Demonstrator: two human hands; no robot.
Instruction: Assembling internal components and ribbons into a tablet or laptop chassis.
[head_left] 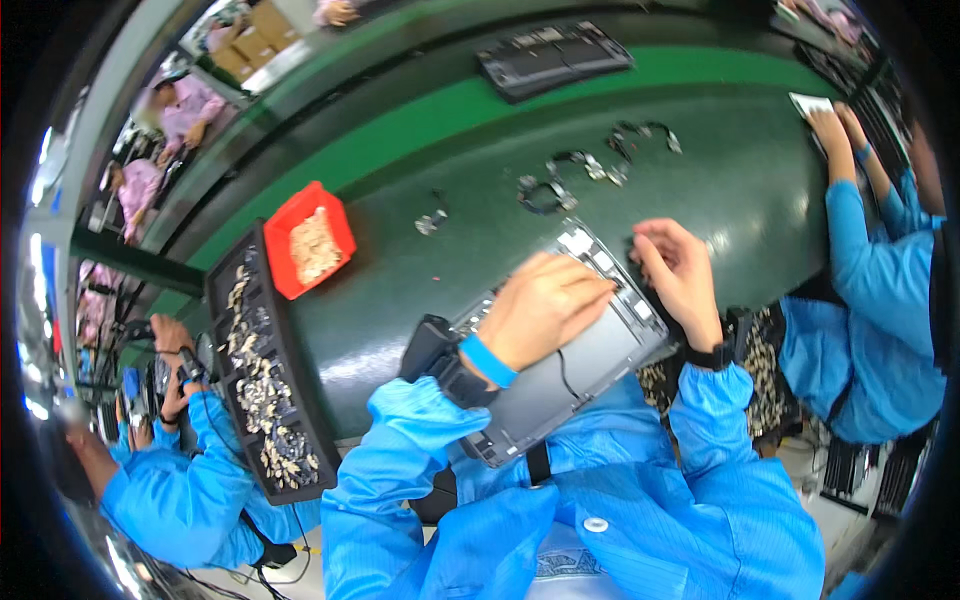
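A grey, flat device housing (604,352) lies tilted across the near edge of the table, with small parts along its far side and a thin black cable (568,376) over its bare face. My left hand (545,305), with a blue band at the wrist, reaches over it. Its fingertips are pressed together at the housing's far right part, and whatever is in them is too small to make out. Just right of the housing, my right hand (682,272) is held with thumb and fingers apart, nothing visible in it.
Small cable assemblies (545,195) lie on the green table beyond the housing. A red bin (345,240) of pale pieces and a black compartment tray (322,462) of small parts stand left. Another dark housing (555,62) rests at the back. Co-workers sit on both sides.
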